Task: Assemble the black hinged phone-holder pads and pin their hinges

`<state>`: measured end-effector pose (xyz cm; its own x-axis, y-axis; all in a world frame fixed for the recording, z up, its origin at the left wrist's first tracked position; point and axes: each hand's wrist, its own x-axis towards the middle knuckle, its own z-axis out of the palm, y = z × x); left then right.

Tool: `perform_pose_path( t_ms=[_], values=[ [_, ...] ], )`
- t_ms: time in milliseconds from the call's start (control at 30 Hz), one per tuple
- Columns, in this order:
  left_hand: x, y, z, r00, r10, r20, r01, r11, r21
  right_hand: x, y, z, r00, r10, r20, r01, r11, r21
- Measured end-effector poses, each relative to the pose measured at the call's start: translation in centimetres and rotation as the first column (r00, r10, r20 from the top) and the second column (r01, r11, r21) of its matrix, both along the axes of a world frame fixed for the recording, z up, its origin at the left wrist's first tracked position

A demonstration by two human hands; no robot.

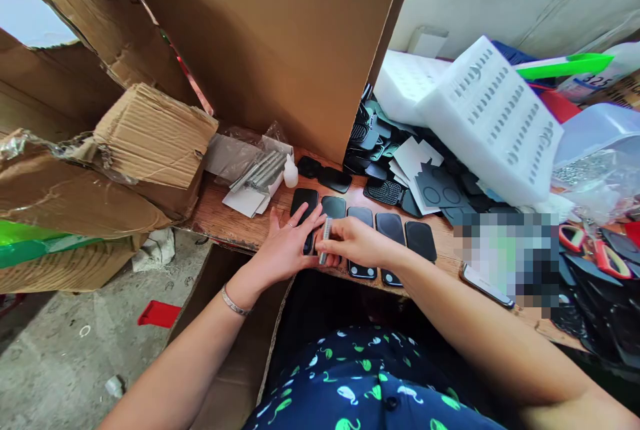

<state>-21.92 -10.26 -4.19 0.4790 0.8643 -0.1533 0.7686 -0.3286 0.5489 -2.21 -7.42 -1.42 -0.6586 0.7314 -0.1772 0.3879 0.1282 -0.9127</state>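
Observation:
My left hand (287, 243) lies palm down at the row's left end, fingers stretched over a black rounded plate (305, 197). Its fingertips reach close to a short silver ridged rod (325, 241), which looks like a stack of small round discs. My right hand (356, 241) pinches this stack, held nearly upright. Several black plates stand in a row under and beside my hands, among them a plate (390, 227) and the rightmost plate (421, 241). Two small silver discs (369, 273) sit on the near end of one plate. My hands partly cover the row's left plates.
Behind the row lie two black pieces (335, 179), a small white bottle (291, 172) and silver rods (267, 170) on white card. Cardboard (270, 37) walls the back. At right are a heap of black parts (383, 191), white foam blocks (493, 123), a phone (487, 285) and red-handled scissors (611, 260).

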Motion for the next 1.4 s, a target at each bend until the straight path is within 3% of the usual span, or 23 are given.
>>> perform_pose_path(
  t_ms=[67, 167, 300, 467, 533, 633, 700, 800, 933, 1033, 1100, 1133, 1200, 1267, 1333, 1400],
  values=[
    [0.0, 0.0, 0.1, 1.0, -0.005, -0.015, 0.005, 1.0, -0.004, 0.8, 0.0, -0.1, 0.987, -0.112, -0.111, 0.103, 0.991, -0.083],
    [-0.1, -0.1, 0.3, 0.999, -0.025, -0.037, 0.025, 1.0, -0.009, 1.5, -0.6, -0.6, 0.979, -0.188, -0.082, 0.195, 0.976, 0.096],
    [-0.1, 0.1, 0.7, 0.994, -0.079, -0.073, 0.078, 0.997, -0.025, 1.1, -1.8, -1.2, 0.993, -0.099, 0.07, 0.064, 0.916, 0.395],
    [0.1, 0.3, 1.1, 0.993, -0.074, -0.088, 0.075, 0.997, 0.002, 0.2, -2.3, -1.0, 0.984, -0.058, 0.171, -0.031, 0.879, 0.475],
    [0.2, 0.4, 1.3, 0.992, -0.073, -0.1, 0.074, 0.997, 0.009, 0.3, -2.1, -0.5, 0.981, -0.054, 0.186, -0.028, 0.912, 0.41],
    [0.1, 0.4, 1.3, 0.991, -0.076, -0.114, 0.079, 0.997, 0.023, 1.3, -1.9, 0.5, 0.994, -0.007, 0.105, -0.004, 0.995, 0.103],
    [0.1, 0.4, 1.1, 0.99, -0.079, -0.115, 0.083, 0.996, 0.032, 2.1, -2.1, 0.8, 0.997, -0.076, -0.011, 0.075, 0.997, -0.032],
    [0.0, 0.3, 0.9, 0.991, -0.078, -0.112, 0.083, 0.996, 0.044, 2.7, -2.8, 0.5, 0.982, -0.182, -0.059, 0.187, 0.977, 0.1],
    [0.0, 0.3, 0.9, 0.989, -0.084, -0.123, 0.089, 0.995, 0.041, 2.1, -3.7, -1.0, 0.987, -0.141, 0.074, 0.104, 0.925, 0.366],
    [0.1, 0.3, 1.1, 0.987, -0.086, -0.137, 0.093, 0.995, 0.043, 1.5, -4.2, -1.5, 0.982, -0.126, 0.138, 0.053, 0.897, 0.439],
    [0.2, 0.3, 1.1, 0.986, -0.084, -0.142, 0.093, 0.994, 0.058, 1.5, -4.3, -1.2, 0.98, -0.122, 0.159, 0.049, 0.915, 0.4],
    [0.2, 0.3, 1.1, 0.986, -0.082, -0.143, 0.092, 0.994, 0.065, 1.7, -4.3, -0.9, 0.983, -0.094, 0.161, 0.039, 0.949, 0.314],
    [0.1, 0.3, 1.1, 0.987, -0.078, -0.143, 0.088, 0.994, 0.066, 2.3, -4.3, -0.1, 0.995, -0.004, 0.1, 0.0, 0.999, 0.033],
    [0.1, 0.2, 1.1, 0.987, -0.083, -0.134, 0.091, 0.994, 0.055, 2.9, -4.1, 0.6, 1.0, -0.004, -0.028, -0.001, 0.984, -0.179],
    [0.1, 0.2, 1.1, 0.988, -0.092, -0.121, 0.1, 0.993, 0.058, 3.2, -3.9, 1.1, 0.982, -0.138, -0.127, 0.116, 0.979, -0.168],
    [0.0, 0.2, 1.1, 0.988, -0.102, -0.115, 0.11, 0.992, 0.066, 2.9, -3.6, 0.9, 0.96, -0.23, -0.16, 0.23, 0.973, -0.017]
  ],
)
